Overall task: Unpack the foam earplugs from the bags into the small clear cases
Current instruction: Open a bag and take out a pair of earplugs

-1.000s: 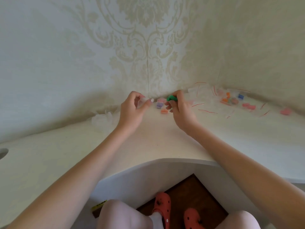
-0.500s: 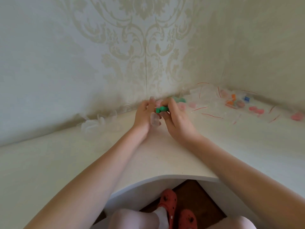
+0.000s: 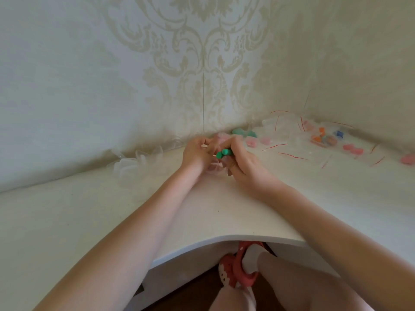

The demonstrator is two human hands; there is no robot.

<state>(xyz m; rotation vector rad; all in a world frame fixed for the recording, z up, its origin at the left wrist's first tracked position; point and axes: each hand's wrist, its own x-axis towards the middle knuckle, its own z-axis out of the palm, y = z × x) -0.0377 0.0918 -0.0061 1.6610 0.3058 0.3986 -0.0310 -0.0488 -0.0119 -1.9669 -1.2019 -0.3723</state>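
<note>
The right hand (image 3: 242, 162) pinches a green earplug (image 3: 223, 153), its tip pointing toward the left hand (image 3: 195, 154). The left hand grips a small clear case (image 3: 213, 168) just below the earplug, probably to steady it for insertion.

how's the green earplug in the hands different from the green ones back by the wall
The green earplug is pinched by the right hand above the desk; the green pair by the wall lies loose on it. The held one looks darker, the pair paler. Both are green foam.
</note>
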